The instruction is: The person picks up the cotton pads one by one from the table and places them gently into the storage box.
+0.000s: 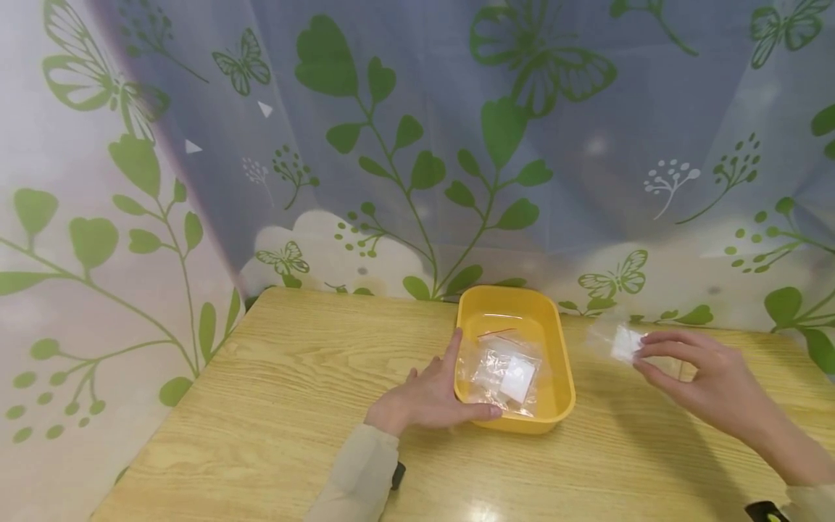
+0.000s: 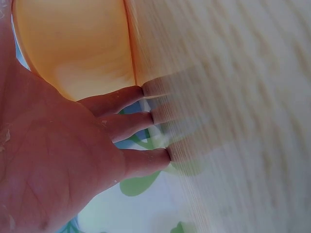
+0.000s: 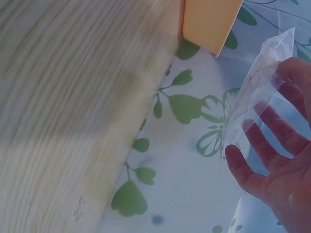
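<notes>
A yellow plastic tray (image 1: 564, 362) stands on the table, holding clear plastic bags (image 1: 489, 366) and a white square piece (image 1: 518, 378). My left hand (image 1: 427, 395) rests against the tray's near left corner, index finger along the left rim and thumb at the front rim. Its other fingers (image 2: 131, 125) extend straight, tips at the tabletop in the left wrist view. To the tray's right, my right hand (image 1: 707, 373) pinches a small clear plastic bag (image 1: 625, 343) with something white in it. In the right wrist view that bag (image 3: 260, 77) is raised off the table.
The wood-grain table (image 1: 293, 384) runs back to a curtain (image 1: 404, 239) printed with green leaves and butterflies. Another printed curtain panel (image 1: 98, 304) hangs along the left side. The tray's far end is close to the back curtain.
</notes>
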Available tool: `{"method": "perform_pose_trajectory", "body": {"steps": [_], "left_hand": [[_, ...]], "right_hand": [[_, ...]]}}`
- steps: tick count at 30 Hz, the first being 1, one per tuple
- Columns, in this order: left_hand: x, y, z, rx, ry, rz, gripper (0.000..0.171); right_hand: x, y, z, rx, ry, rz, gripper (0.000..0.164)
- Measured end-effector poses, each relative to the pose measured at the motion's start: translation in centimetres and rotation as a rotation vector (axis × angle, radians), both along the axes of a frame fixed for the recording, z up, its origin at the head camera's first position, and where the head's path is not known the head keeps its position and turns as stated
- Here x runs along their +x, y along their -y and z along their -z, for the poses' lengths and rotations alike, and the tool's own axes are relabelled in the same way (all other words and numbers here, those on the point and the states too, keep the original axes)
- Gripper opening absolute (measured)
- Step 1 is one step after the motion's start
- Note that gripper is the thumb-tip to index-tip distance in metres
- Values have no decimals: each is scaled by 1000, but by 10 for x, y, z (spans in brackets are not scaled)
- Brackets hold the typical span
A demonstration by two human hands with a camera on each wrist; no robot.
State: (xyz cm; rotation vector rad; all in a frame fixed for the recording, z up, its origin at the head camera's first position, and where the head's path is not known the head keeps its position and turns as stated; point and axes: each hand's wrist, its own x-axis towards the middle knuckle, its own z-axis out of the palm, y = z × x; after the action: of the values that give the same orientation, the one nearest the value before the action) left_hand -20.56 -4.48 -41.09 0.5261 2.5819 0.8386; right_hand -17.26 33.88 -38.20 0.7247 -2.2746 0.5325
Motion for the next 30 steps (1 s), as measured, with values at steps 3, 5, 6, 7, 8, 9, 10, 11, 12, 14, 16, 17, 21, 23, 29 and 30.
{"method": "perform_pose_trajectory", "body": {"steps": [3, 5, 6, 7, 8, 9, 10, 11, 12, 14, 16, 17, 21, 23, 29, 30], "left_hand": [[0, 0, 0, 1, 1, 2, 130], [0, 1, 0, 1, 1, 2, 130], [0, 1, 0, 1, 2, 2, 130], [0, 1, 0, 1, 2, 1, 130], [0, 1, 0, 1, 2, 2, 130], [0, 1, 0, 1, 3, 2, 130], [0, 1, 0, 1, 3, 2, 129], [0, 1, 0, 2, 3, 3, 130], [0, 1, 0, 3, 3, 3, 130], [0, 1, 0, 7, 4, 4, 130], [0, 1, 0, 7, 5, 5, 130], [0, 2, 0, 6, 5, 5, 130], [0, 2, 1, -1, 3, 8, 129], [0, 2, 1, -3, 2, 8, 129], [1, 2, 1, 2, 0, 10, 130], [1, 2, 0, 4, 0, 10, 130]], "right_hand": [[-2, 6, -2, -10, -4, -24, 32], [-3, 10, -2, -20, -12, -41, 29], [-4, 12, -2, -22, -15, -52, 27], [-5, 14, -2, -29, -16, -59, 27], [-6, 16, -2, -36, -13, -65, 26], [-6, 18, -2, -45, -11, -70, 28], [-7, 21, -2, -50, -11, -75, 30], [-8, 23, -3, -55, -11, -81, 31], [-8, 25, -3, -59, -8, -83, 33], [-10, 30, -4, -63, -5, -93, 35], [-11, 35, -5, -60, -5, -99, 37], [-12, 38, -5, -62, 0, -100, 37], [-14, 48, -7, -59, -2, -103, 39], [-16, 52, -8, -58, -3, -111, 39], [-18, 64, -9, -56, 6, -130, 37], [-19, 66, -9, -55, 12, -130, 37]]}}
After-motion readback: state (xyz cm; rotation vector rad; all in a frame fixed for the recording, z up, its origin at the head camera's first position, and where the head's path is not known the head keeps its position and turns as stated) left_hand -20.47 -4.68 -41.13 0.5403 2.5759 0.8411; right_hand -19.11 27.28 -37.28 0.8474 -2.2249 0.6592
